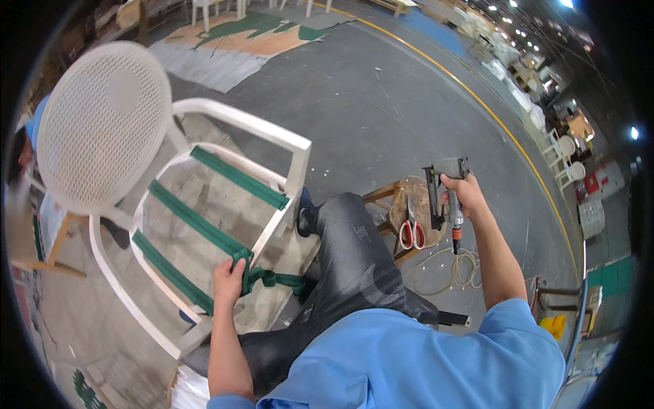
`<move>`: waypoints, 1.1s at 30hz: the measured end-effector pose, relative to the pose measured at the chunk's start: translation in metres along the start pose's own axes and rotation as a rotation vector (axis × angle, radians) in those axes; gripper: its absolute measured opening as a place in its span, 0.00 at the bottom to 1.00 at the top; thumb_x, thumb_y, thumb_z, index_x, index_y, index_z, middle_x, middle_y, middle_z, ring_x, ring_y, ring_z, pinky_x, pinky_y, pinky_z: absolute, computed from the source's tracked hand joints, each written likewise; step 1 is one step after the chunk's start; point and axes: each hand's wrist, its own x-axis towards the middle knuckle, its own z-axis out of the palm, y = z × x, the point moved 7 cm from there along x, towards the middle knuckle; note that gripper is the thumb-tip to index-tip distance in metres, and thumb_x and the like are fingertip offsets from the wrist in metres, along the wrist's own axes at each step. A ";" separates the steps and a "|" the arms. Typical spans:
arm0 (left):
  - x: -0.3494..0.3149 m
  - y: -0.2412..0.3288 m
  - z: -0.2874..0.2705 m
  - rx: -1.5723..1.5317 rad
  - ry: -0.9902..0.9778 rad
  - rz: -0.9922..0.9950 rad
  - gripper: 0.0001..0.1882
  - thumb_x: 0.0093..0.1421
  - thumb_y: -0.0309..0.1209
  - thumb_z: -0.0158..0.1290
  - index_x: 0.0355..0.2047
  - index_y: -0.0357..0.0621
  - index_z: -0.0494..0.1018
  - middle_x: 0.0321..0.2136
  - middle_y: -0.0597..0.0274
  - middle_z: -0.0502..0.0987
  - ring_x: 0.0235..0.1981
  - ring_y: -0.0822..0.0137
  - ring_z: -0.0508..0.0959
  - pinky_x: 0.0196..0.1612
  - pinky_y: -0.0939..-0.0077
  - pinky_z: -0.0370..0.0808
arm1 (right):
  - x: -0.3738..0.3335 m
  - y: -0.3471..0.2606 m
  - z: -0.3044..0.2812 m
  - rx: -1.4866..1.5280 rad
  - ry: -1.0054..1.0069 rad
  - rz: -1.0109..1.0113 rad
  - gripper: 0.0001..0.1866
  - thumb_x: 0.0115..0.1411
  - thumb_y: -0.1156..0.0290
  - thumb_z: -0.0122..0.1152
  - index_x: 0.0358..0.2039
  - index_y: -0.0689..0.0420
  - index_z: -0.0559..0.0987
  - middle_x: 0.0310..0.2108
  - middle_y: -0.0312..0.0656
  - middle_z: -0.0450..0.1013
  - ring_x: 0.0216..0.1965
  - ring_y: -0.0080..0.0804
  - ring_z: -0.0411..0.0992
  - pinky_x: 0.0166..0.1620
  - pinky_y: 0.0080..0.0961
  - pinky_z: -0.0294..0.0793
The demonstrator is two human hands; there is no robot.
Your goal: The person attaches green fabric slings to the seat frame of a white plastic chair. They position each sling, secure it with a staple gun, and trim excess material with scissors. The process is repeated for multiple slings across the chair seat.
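A white armchair frame (pixel 238 123) with a round cane back (pixel 95 150) stands tilted at my left. Green webbing straps (pixel 197 217) run across its open seat. My left hand (pixel 229 281) pinches the middle strap at the seat rail nearest me, and the strap's loose tail (pixel 276 279) hangs past the rail. Away to the right, my right hand (pixel 462 193) grips a pneumatic staple gun (pixel 449 168) by its handle, held apart from the chair. Below the gun, red-handled scissors (pixel 411 233) lie on a round-topped wooden stool (pixel 430 204).
A coiled air hose (pixel 466 270) lies on the floor beside the stool. Another person's blue sleeve (pixel 38 117) shows behind the chair back. Cardboard and green sheeting (pixel 252 41) cover the floor ahead. White chairs (pixel 564 153) stand at the far right beyond a yellow floor line (pixel 477 98).
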 end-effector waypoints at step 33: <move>-0.044 -0.003 0.004 -0.560 0.054 -0.344 0.17 0.72 0.39 0.54 0.42 0.36 0.81 0.34 0.59 0.85 0.34 0.71 0.82 0.39 0.76 0.78 | 0.042 0.134 -0.009 -0.957 0.192 -0.340 0.27 0.57 0.61 0.69 0.53 0.64 0.79 0.45 0.60 0.80 0.47 0.59 0.79 0.52 0.47 0.77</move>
